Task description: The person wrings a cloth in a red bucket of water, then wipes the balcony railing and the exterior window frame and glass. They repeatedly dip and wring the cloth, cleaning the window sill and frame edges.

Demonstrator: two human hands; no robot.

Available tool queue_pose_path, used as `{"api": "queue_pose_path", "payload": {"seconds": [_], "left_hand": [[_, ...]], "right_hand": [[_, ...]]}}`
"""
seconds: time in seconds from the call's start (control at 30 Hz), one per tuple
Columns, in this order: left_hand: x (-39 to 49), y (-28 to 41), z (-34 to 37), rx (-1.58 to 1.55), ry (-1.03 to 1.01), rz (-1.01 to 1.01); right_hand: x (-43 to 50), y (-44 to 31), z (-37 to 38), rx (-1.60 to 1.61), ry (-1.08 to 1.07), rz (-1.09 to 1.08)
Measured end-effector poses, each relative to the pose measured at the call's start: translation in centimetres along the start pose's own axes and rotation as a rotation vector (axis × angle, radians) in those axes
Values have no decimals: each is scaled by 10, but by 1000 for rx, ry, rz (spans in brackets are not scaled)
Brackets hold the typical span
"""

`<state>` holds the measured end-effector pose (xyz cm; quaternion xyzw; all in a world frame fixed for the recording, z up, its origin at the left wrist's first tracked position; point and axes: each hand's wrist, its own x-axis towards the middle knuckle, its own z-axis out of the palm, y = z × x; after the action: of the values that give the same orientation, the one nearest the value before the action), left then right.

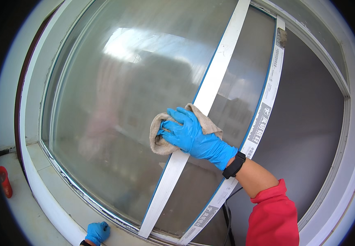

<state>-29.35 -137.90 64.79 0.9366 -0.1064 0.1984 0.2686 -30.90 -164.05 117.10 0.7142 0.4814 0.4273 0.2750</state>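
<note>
My right hand [185,133], in a blue disposable glove, holds a beige cloth [160,150]. The cloth lies bunched over the white frame stile [216,80] and the edge of the glass. This large glass pane [128,101] has hazy streaks and reflections on it. Down at the lower left, my left hand [98,232], gloved in blue too, rests on the pale window sill [64,196] with its fingers curled in. Nothing can be seen in it.
Behind the front pane stands a second sliding sash [239,70], its stile covered in printed film [265,113]. To the right is the window opening [306,123]. Dark cables [227,215] hang below it. A red container [5,181] stands at the far left.
</note>
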Motion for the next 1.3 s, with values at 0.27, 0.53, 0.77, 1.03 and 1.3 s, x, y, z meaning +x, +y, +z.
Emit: {"api": "queue_pose_path", "payload": {"seconds": [0.27,0.53,0.77,1.03,1.3], "left_hand": [[-3,1,-5,-21,-29,-13],[-3,-6,-3,-40,-43,11],[-2,-8,1,-81,-30,18],[-1,-9,1,-93,-12,63],[2,-8,-8,-151,-37,24]], "right_hand": [[96,247,-147,-28,762,248],[85,161,-40,-329,573,566],[-48,-153,56,-17,-256,627],[28,35,-13,57,610,483],[25,-6,25,-401,226,403]]}}
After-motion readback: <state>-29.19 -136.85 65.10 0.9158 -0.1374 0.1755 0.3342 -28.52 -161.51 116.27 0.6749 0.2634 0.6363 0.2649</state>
